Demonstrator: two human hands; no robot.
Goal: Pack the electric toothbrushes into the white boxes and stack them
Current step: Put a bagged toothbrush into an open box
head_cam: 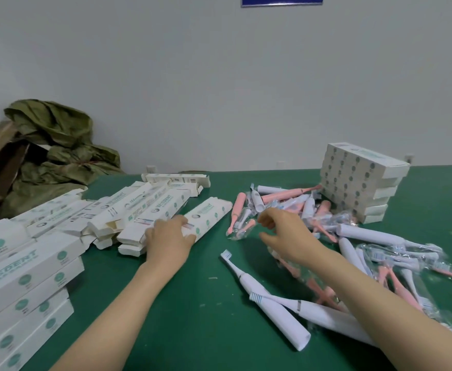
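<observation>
green worktop [192, 303] – my left hand [170, 236] has its fingers curled over the near end of one white box [211, 212]. my right hand [281, 231] hovers, fingers bent, over the heap of wrapped toothbrushes [307, 207] – grasping or not, i cannot tell. two bare white toothbrushes [275, 314] lie crossed near me; the stack of boxes [353, 183] far right looks six high.

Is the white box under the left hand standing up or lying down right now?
Lying down. The white box rests flat on the green table, long printed face up, with the left hand holding its near end.
</observation>
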